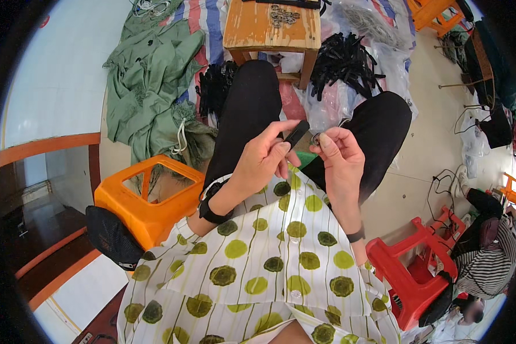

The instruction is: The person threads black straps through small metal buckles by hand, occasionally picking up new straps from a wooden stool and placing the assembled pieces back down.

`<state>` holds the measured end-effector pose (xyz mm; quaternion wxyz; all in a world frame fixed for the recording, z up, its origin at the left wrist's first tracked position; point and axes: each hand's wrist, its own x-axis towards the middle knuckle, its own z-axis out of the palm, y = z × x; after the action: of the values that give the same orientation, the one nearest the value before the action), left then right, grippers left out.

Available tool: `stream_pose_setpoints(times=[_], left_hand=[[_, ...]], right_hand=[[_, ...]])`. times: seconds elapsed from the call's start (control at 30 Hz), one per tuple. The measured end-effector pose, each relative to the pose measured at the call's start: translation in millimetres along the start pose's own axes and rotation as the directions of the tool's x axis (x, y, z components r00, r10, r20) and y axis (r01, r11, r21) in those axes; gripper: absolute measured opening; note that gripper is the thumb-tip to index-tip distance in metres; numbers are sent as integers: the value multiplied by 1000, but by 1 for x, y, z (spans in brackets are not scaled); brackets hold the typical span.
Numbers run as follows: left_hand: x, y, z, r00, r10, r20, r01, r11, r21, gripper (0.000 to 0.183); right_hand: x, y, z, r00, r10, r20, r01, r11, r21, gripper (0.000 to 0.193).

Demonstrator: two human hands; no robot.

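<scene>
My left hand (261, 152) pinches a short black strap piece (296, 133) between thumb and fingers, its free end pointing up and to the right. Close beside it, my right hand (339, 156) holds a small metal ring (316, 139) between thumb and forefinger. A narrow gap parts the ring from the strap. Both hands are above my lap, between my knees. More small metal rings (284, 16) lie in a cluster on the wooden stool (241, 35) in front of me.
Black strap pieces (345, 64) are heaped right of the wooden stool, with another pile (215, 89) to its left. Green cloth (149, 86) spreads over a striped sheet. An orange stool (112, 192) stands at left, a red stool (410, 286) at right, near another person (487, 264).
</scene>
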<state>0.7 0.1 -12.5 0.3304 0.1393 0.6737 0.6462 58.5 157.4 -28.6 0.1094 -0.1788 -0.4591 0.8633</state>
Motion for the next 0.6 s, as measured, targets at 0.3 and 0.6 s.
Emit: stream_pose_setpoints(times=[0.3, 0.6], left_hand=[[0, 9, 5, 999, -44, 27, 45, 999, -21, 36], [0, 5, 4, 998, -19, 55, 17, 999, 43, 29]], right_hand=[[1, 0, -1, 998, -53, -15, 50, 985, -165, 12], [3, 1, 0, 1000, -4, -16, 3, 1000, -27, 13]])
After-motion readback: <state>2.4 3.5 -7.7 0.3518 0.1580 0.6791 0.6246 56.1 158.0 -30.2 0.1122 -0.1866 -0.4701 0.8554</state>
